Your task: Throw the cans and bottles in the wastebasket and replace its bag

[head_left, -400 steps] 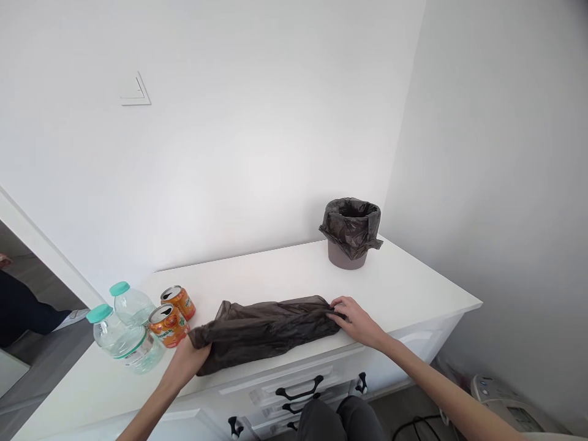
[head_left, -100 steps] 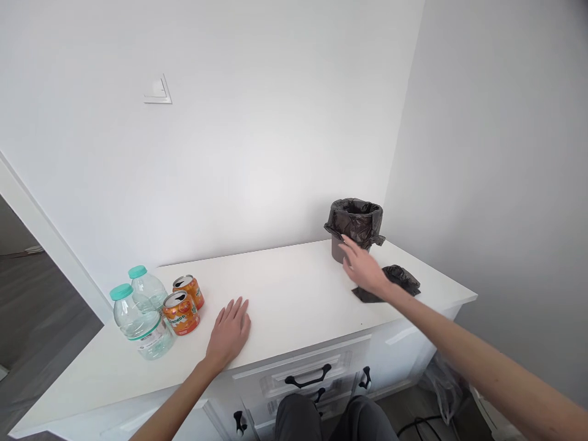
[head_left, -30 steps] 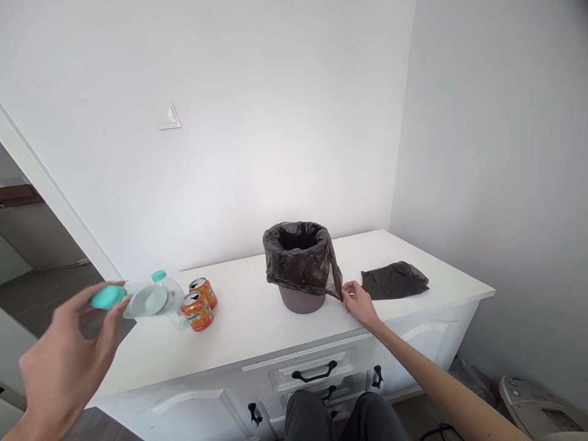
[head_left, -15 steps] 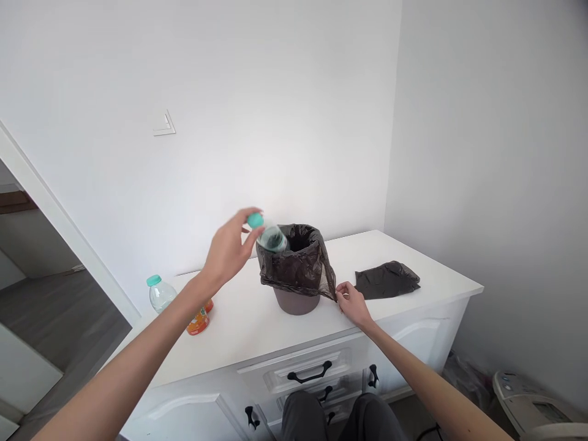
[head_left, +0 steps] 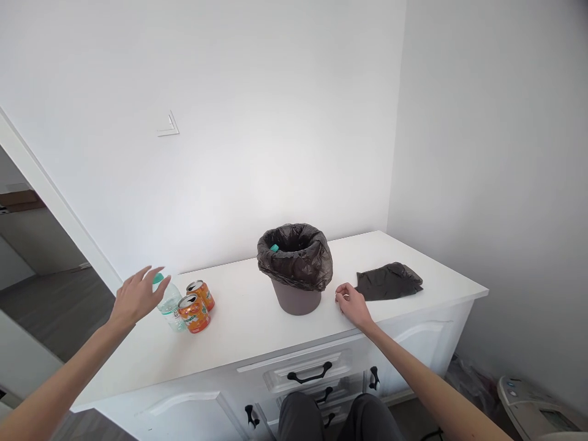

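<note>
My left hand [head_left: 138,297] is open, its fingers spread around the green cap of a clear plastic bottle [head_left: 171,307]; whether they touch it I cannot tell. Beside the bottle stand two orange soda cans, a front can [head_left: 195,315] and a back can [head_left: 206,294]. A brown trash bin [head_left: 298,301] is lined with a black plastic bag [head_left: 307,269] folded over its rim. Inside the liner shows the green cap [head_left: 274,248] of another bottle. Just right of the bin, my right hand [head_left: 351,303] rests near the counter with curled fingers and nothing visible in them.
A folded black bag [head_left: 390,282] lies on the white cabinet top [head_left: 248,324] at the right. Walls stand behind and to the right. Drawer handles [head_left: 310,372] face me, and a beige device [head_left: 537,407] sits low at the right.
The bottle that my left hand held is now in the bin, and that hand has moved left to the other bottle. My right hand has let go of the liner's edge.
</note>
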`<state>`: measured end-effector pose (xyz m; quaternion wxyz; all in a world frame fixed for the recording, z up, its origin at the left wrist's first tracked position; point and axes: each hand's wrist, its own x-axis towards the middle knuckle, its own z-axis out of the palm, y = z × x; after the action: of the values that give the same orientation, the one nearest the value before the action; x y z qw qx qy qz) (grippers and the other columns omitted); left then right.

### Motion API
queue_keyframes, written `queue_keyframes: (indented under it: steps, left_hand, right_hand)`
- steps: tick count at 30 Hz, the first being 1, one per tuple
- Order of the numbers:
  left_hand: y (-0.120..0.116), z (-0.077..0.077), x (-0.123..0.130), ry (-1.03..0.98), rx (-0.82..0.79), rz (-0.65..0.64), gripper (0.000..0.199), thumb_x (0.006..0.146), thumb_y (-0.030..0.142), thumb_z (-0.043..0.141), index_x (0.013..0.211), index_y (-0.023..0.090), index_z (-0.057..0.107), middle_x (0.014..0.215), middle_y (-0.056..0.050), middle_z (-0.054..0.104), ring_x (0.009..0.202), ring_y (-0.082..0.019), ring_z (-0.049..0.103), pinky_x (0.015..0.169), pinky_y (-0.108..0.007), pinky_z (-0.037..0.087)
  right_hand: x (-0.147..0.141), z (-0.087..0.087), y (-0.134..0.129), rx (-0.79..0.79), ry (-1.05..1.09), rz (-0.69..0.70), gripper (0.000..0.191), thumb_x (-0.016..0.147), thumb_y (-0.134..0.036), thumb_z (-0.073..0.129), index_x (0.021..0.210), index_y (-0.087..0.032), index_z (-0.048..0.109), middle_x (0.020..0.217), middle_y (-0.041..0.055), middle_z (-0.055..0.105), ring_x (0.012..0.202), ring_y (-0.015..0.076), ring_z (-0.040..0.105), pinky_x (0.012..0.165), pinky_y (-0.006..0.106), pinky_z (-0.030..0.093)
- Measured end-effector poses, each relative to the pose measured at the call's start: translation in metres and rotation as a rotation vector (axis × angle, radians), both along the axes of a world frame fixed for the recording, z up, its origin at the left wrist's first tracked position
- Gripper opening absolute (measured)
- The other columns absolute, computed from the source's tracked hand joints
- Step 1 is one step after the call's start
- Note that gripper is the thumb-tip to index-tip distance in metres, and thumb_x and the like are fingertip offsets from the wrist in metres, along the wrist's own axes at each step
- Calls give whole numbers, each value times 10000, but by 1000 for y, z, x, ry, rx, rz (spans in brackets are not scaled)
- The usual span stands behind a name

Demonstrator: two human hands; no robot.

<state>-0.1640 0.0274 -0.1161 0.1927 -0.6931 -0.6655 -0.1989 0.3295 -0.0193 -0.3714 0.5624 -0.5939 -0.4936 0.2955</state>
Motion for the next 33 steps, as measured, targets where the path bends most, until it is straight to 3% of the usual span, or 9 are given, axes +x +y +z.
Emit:
queue_keyframes:
  steps: [5, 8, 10, 14, 17, 21, 24, 28, 33]
  left_hand:
    - [-16, -7, -19, -28, -109, 80, 478, 1002, 572, 359, 1272, 246, 582, 850, -49, 754, 702, -246, 672, 662, -384, 551]
    - [-31, 11, -14, 15, -18, 144, 482, 1009, 586, 340, 1241, 246, 593, 912, -61, 765, 703, -266, 678, 679, -443, 560]
    - [-41, 31, -1, -88, 157, 96, 444, 1003, 556, 419, 1268, 237, 578, 1059, -72, 766, 756, -257, 711, 743, -464, 576]
    - [-66, 69, 59, -501, 473, -261, 462, 958, 502, 609, 1325, 236, 519, 1177, -40, 744, 742, -161, 730, 719, -353, 613]
    - [-79, 83, 126, -593, 522, -632, 429, 963, 452, 636, 1308, 224, 522, 1165, -60, 736, 959, -194, 733, 661, -314, 630]
    - [-73, 77, 200, -555, 399, -869, 348, 999, 436, 572, 1299, 265, 526, 1233, -59, 710, 1078, -208, 706, 661, -305, 636]
    - [-58, 63, 227, -318, 170, -982, 295, 1012, 436, 528, 1242, 265, 600, 1344, -67, 655, 1113, -211, 676, 838, -354, 622]
    - [-38, 43, 218, -222, 40, -940, 323, 1032, 456, 448, 1186, 270, 663, 1424, -73, 603, 1217, -231, 620, 961, -379, 559]
    - [1, 14, 139, -282, 53, -519, 434, 994, 561, 409, 1190, 263, 656, 1385, -70, 634, 1236, -274, 584, 850, -350, 564]
  right_hand:
    - [-2, -2, 1, -7, -22, -5, 116, 795, -345, 509, 858, -256, 549, 764, 8, 662, 562, 180, 582, 550, 307, 458]
    - [-2, -3, 1, -10, -32, -5, 123, 795, -344, 512, 865, -253, 556, 770, 9, 663, 578, 183, 588, 558, 306, 454]
    - [-3, -3, 1, -13, -36, -5, 125, 795, -340, 511, 867, -249, 560, 766, 6, 661, 577, 180, 585, 562, 304, 448]
    - [-3, -3, 1, -10, -33, -8, 133, 796, -338, 505, 864, -243, 568, 763, 3, 663, 569, 172, 578, 558, 299, 441]
    - [-2, -3, 2, -4, -28, -19, 131, 793, -340, 503, 854, -242, 561, 761, 4, 664, 568, 169, 576, 559, 296, 439]
    - [-2, -2, 3, 3, -28, -29, 135, 787, -344, 498, 847, -241, 561, 769, 9, 667, 581, 169, 583, 571, 291, 437]
    - [-2, 0, 4, 9, -37, -28, 132, 779, -339, 499, 834, -241, 568, 762, 12, 672, 590, 172, 592, 578, 289, 432]
    - [-1, 0, 5, 10, -48, -22, 125, 778, -331, 494, 830, -244, 567, 762, 9, 679, 598, 173, 600, 589, 284, 432]
    - [1, -3, 7, 4, -64, -18, 134, 782, -329, 499, 843, -241, 579, 780, 20, 688, 621, 182, 610, 594, 285, 426]
